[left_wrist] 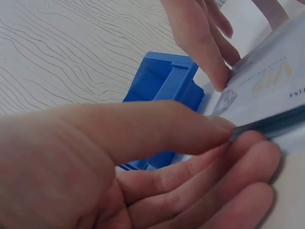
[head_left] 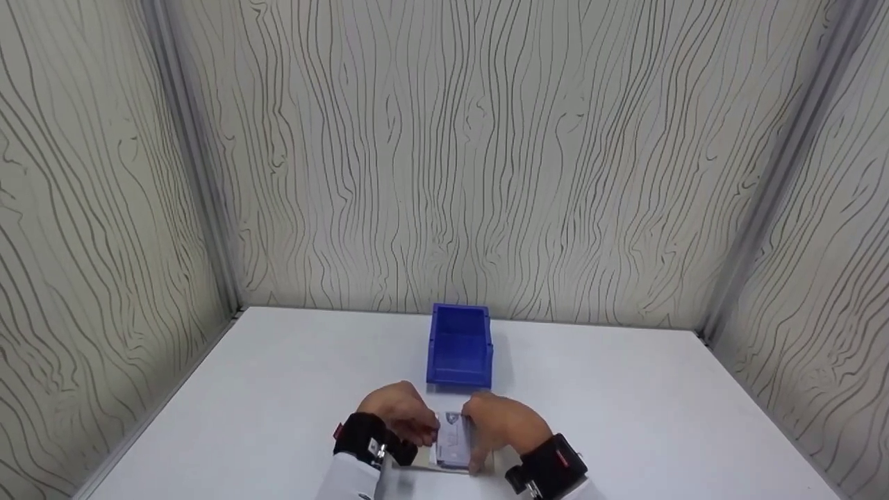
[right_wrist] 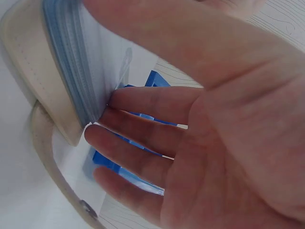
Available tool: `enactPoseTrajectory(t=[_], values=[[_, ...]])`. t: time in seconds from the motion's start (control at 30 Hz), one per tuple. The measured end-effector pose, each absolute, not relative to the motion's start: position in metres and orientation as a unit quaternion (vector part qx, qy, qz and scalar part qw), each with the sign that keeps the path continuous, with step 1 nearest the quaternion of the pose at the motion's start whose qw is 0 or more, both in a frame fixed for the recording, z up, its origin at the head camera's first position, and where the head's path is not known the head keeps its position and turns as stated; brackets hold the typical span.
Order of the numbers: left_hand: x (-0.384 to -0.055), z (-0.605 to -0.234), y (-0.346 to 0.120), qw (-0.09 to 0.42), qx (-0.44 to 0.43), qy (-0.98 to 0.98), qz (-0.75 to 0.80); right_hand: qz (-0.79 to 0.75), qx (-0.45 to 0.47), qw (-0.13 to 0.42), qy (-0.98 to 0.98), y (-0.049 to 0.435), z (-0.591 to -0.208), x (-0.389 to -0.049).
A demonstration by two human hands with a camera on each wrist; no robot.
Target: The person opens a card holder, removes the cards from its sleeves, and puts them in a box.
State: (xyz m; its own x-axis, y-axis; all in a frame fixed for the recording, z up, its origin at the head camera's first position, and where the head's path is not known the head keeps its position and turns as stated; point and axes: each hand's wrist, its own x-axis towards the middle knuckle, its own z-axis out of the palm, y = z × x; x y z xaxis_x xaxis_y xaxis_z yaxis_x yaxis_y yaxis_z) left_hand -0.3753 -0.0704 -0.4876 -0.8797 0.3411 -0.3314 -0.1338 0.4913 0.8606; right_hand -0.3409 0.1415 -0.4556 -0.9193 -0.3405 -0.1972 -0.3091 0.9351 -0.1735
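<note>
A cream card holder (right_wrist: 35, 62) lies open on the table, its stack of clear sleeves (right_wrist: 71, 57) fanned up above the cover. On top shows a pale card (head_left: 453, 439) with gold "VIP" lettering. My left hand (left_wrist: 157, 157) pinches the edge of the sleeves between thumb and index finger; its other fingers curl below. From the right side, my right hand (head_left: 503, 423) grips the holder, thumb over the near part and fingers (right_wrist: 133, 143) against the sleeves' far edge. The holder's strap (right_wrist: 52, 152), with a metal snap, hangs loose beside it.
A blue plastic bin (head_left: 459, 354) stands on the white table (head_left: 298, 375) just beyond the hands. Wood-grain patterned panels (head_left: 451, 160) close off the back and both sides. A black camera band (head_left: 553, 467) sits on each wrist.
</note>
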Motion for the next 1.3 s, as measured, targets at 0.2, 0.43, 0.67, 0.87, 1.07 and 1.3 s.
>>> enactPoseTrajectory(t=[0.2, 0.43, 0.67, 0.87, 1.07, 1.3], values=[[-0.375, -0.4861, -0.065, 0.224, 0.071, 0.841, 0.487, -0.079, -0.191, 0.108, 0.972, 0.1424, -0.4552, -0.3411], [-0.3753, -0.4888, -0.0673, 0.234, 0.076, 0.828, 0.504, -0.073, -0.187, 0.108, 0.974, 0.1414, -0.4544, -0.3412], [-0.3776, -0.4896, -0.0704, 0.236, 0.073, 0.838, 0.487, -0.082, -0.181, 0.119, 0.973, 0.1419, -0.454, -0.3424], [-0.3801, -0.4903, -0.0738, 0.248, 0.069, 0.834, 0.489, -0.09, -0.178, 0.126, 0.972, 0.143, -0.4542, -0.3441], [-0.3795, -0.4903, -0.0747, 0.247, 0.066, 0.827, 0.5, -0.098, -0.182, 0.109, 0.972, 0.1476, -0.4548, -0.342], [-0.3781, -0.4885, -0.0726, 0.243, 0.064, 0.832, 0.495, -0.106, -0.18, 0.104, 0.972, 0.1498, -0.4555, -0.3401]])
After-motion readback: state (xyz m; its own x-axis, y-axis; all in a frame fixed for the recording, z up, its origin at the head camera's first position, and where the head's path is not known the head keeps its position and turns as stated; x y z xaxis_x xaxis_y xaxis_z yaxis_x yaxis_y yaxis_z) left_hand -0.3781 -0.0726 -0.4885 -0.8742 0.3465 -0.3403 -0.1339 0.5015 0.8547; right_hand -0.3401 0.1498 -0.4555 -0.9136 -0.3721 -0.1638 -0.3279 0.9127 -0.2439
